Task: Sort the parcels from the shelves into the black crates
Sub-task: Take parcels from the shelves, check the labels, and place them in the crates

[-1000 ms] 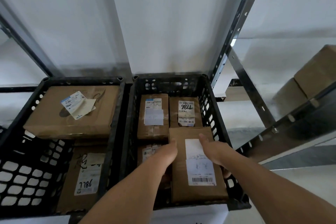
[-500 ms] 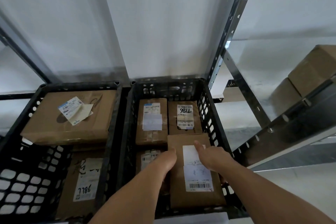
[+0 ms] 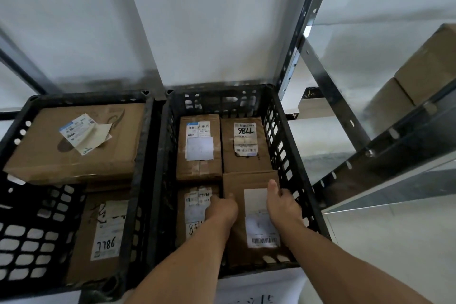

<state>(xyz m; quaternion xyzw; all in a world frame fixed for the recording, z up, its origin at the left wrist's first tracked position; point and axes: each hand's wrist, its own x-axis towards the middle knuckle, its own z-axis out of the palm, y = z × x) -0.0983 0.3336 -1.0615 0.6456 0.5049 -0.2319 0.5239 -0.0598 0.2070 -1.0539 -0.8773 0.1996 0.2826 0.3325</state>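
Two black crates stand side by side: the left crate [image 3: 145, 155] and the right crate [image 3: 283, 145]. In the right crate's near right corner lies a brown parcel [image 3: 249, 181] with a white label. My left hand [image 3: 222, 208] grips its left edge and my right hand [image 3: 282, 205] grips its right side, thumb on top. Three other parcels fill that crate: one back left [image 3: 198, 147], one back right [image 3: 244, 148] marked 7786, one near left [image 3: 195, 207] partly under my left hand.
The left crate holds a large flat box [image 3: 74, 145] over a parcel marked 7786 [image 3: 101, 234]. A metal shelf upright [image 3: 306, 20] rises behind the right crate. More cardboard boxes [image 3: 429, 66] sit on the shelf at the right. White wall behind.
Both hands have lowered the parcel deeper into the right crate's near right corner; it now sits level with the other parcels. The view has tilted slightly.
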